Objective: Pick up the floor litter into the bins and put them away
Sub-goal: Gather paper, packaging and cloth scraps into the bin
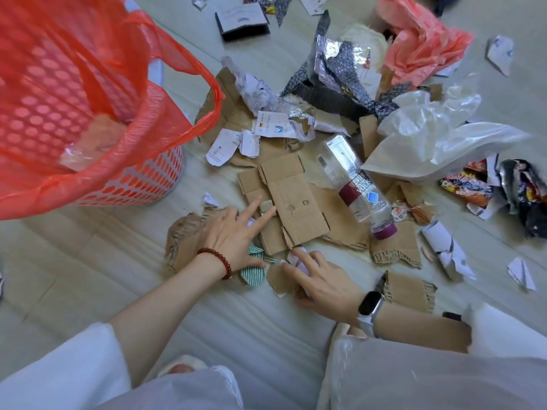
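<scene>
1. Hands low over the litter at lower centre of frame. Left hand [236,235] is spread flat, fingers apart, resting on the near edge of the flattened cardboard box [288,199] and a torn cardboard scrap [183,244]; nothing clamped in it. Reads as gathering or pinning pieces before a scoop.
2. Right hand [319,279] also has its fingers apart, tips on small white paper scraps [296,258] and a cardboard piece [278,281] just below the box. No closed grip visible.
3. Green striped wrapper [253,269] lies between the two hands, partly under the left palm.
4. Bin [142,179], a perforated basket lined with an orange bag [88,84], fills the upper left, mouth open toward the pile. Likely parked close so each handful is a short lift. Some litter already sits inside.
5. Most litter is not yet binned, so the task looks to be at an early stage.
6. Around: clear plastic bottle [355,184] lies on its side across the cardboard, right of the box; it would roll if the cardboard under it is pulled. Clear plastic bag [429,143] at right, foil wrapper [334,63] and crumpled orange plastic [414,45] at top, snack wrappers [473,184] at far right, paper slips [233,143] mid-frame.
7. In the way: overlapped cardboard layers, so small scraps sit under bigger sheets. Loose bag handle [189,63] droops toward the pile and could snag.
</scene>
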